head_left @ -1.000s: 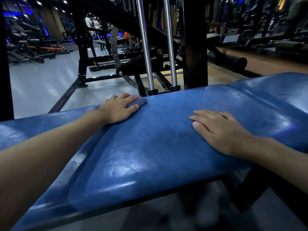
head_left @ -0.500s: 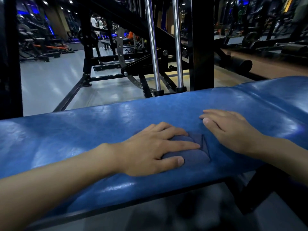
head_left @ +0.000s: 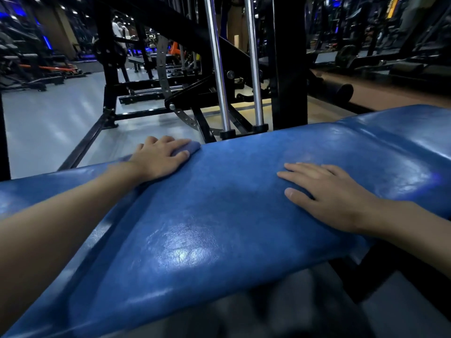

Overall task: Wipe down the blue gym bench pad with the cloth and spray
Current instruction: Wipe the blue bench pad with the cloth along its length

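Left hand [head_left: 159, 159] presses cloth [head_left: 191, 148] on pad [head_left: 219, 215]

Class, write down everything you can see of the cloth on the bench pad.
The cloth is a soft-looking piece of blue-grey fabric, close in colour to the blue bench pad. Only a rounded, bunched edge shows. The rest is hidden under the left hand, whose straight fingers press it down. It lies at the pad's far edge, towards the left, touching the surface. Whether it is damp cannot be told.
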Action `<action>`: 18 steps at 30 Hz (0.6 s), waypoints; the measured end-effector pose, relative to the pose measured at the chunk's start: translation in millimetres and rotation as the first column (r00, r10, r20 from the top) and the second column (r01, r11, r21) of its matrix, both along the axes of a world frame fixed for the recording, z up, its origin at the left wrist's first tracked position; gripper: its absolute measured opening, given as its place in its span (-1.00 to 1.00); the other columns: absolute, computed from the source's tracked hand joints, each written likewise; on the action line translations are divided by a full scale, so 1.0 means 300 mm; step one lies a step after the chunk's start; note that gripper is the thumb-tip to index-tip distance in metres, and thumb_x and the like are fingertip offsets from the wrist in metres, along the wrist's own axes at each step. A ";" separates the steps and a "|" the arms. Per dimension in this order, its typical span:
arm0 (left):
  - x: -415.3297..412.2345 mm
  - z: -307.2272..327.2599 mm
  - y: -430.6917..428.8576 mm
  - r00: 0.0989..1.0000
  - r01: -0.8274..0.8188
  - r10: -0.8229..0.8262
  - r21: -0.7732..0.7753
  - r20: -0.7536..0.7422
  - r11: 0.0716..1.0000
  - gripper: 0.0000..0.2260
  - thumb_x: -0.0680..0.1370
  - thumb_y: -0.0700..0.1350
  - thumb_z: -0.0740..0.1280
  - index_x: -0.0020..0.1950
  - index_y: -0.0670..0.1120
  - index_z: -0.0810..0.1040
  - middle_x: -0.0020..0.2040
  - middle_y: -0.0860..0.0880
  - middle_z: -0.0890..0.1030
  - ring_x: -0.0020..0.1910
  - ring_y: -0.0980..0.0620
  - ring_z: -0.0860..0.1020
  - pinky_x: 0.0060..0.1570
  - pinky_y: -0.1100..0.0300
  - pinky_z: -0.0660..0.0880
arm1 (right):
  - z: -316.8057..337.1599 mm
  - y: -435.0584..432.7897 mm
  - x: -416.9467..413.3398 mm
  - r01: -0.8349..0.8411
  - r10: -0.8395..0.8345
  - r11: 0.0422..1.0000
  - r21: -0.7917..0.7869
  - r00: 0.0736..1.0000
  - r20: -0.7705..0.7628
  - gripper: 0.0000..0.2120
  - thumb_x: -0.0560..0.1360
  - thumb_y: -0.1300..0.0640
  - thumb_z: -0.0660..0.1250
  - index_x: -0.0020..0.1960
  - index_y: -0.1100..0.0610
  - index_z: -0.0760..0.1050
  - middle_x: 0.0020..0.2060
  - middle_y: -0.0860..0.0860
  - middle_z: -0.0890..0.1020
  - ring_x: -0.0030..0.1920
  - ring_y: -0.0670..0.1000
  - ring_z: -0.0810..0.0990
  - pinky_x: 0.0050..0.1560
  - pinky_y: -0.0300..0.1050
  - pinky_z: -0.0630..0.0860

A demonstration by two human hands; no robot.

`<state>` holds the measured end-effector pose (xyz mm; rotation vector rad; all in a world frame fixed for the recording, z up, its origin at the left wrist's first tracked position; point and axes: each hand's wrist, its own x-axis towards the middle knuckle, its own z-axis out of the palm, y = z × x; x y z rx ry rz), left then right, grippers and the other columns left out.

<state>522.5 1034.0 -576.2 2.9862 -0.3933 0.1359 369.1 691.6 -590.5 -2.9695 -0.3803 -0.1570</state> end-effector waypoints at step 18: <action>-0.352 -0.004 -0.191 0.870 0.493 -0.493 0.007 0.015 0.870 -0.49 0.51 0.38 -0.08 0.47 0.39 0.17 0.50 0.08 0.28 0.41 -0.05 0.26 0.44 -0.06 0.17 | 0.017 0.081 -0.051 -0.048 0.044 0.992 0.115 0.998 0.041 -0.40 0.51 -0.31 -0.13 0.46 -0.14 0.28 0.49 -0.18 0.25 0.51 -0.19 0.09 0.48 -0.09 -0.02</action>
